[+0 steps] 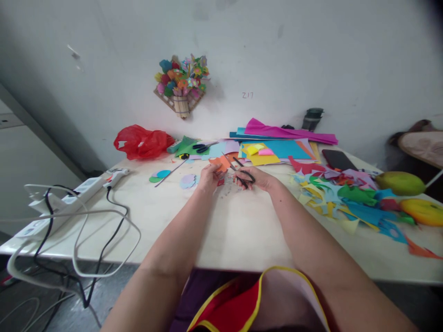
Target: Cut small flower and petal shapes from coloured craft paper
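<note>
Pinched in my left hand (208, 178) is a small piece of orange paper (220, 163). My right hand (258, 178) grips black-handled scissors (247, 175) by their loops. The scissor blades are apart and point up and left, with the tip of one close to the orange paper; whether it touches cannot be made out. Beneath the hands, small dark marks or bits speckle the tabletop. Left of my left hand lie a pale lilac scalloped paper cutout (188, 181), a blue paper disc (164, 174) and a thin dark stick (170, 172).
Colored sheets (287, 150) and a magenta roll (287, 131) lie at the back. A second pair of scissors (204, 147) rests near a red plastic bag (141, 142). Paper scraps (356, 196), a phone (338, 159) and yellow-green fruit (399, 183) are right. Power strips (81, 193) with cables stand left.
</note>
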Tool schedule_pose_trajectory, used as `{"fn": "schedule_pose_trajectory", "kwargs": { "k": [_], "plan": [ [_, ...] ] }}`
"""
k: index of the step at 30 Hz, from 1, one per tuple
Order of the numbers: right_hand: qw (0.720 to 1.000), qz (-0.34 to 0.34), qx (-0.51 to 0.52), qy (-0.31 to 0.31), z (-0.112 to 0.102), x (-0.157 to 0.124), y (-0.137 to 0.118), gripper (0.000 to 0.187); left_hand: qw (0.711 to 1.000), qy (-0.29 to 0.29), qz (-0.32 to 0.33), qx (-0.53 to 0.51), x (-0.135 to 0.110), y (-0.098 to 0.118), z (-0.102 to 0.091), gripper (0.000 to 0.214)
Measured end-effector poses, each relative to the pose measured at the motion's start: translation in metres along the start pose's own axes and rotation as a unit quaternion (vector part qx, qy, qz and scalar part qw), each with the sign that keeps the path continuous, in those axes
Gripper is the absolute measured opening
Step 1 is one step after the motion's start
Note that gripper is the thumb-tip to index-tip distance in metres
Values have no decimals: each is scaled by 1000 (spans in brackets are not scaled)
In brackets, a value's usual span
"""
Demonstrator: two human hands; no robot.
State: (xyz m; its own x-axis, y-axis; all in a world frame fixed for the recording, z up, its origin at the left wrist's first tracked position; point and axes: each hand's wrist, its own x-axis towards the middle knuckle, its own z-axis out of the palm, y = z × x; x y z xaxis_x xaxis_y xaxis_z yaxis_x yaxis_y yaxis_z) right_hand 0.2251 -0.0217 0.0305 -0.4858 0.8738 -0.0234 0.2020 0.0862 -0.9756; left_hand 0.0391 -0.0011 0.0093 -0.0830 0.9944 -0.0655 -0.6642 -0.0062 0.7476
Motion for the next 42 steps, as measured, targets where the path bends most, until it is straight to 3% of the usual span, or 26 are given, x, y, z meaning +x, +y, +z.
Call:
{"fn": "schedule_pose_trajectory", "kwargs": {
  "k": [42],
  "plan": [
    [1000, -3, -15, -3, 0, 4, 4, 22, 1000, 1, -7, 14, 3, -1, -1, 23]
  ]
}}
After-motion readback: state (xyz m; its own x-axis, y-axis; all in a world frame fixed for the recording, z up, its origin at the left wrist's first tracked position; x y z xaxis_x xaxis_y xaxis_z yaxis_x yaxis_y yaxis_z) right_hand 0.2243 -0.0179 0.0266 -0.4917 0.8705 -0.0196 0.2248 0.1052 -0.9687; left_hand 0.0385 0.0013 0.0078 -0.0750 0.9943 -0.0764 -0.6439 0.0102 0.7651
